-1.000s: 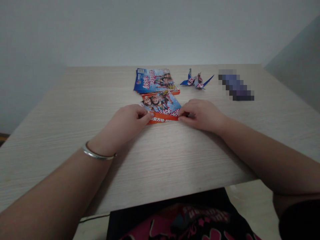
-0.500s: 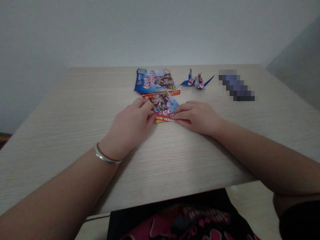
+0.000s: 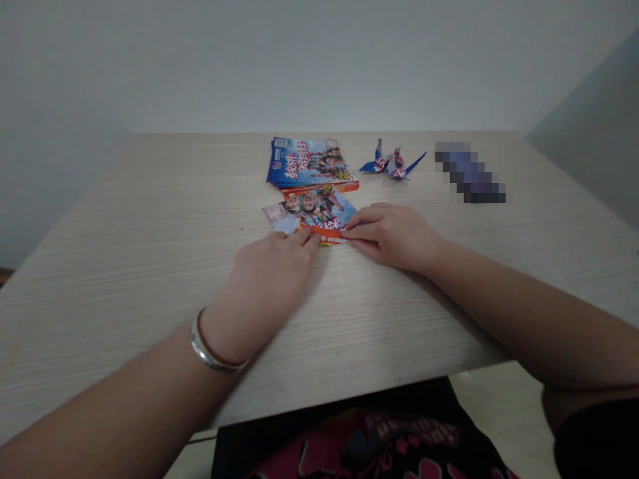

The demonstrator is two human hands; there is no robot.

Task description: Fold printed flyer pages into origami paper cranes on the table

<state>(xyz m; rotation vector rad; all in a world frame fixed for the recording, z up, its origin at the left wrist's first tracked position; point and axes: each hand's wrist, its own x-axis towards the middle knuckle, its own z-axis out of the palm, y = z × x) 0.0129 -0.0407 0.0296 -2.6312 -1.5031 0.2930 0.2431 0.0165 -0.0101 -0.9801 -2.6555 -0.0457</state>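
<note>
A printed paper flyer [image 3: 322, 207] lies flat on the table between my hands. Along its near edge an orange strip with white lettering is folded over. My left hand [image 3: 272, 273], with a silver bangle at the wrist, rests palm down, its fingertips laid on that strip. At the flyer's right corner, my right hand [image 3: 394, 233] holds the paper between thumb and fingers. The near corners are partly hidden under my fingers.
Just beyond the flyer sits a stack of similar flyers [image 3: 309, 161]. To its right stand folded paper cranes [image 3: 382, 165] in blue, white and red. A pixelated dark purple object [image 3: 469, 174] lies farther right on the pale wooden table [image 3: 164, 199]. A wall rises behind.
My left hand has let go of the flyer's left side and come nearer to me, its fingers now on the orange strip. The flyer's left end shows. My right hand has stayed put.
</note>
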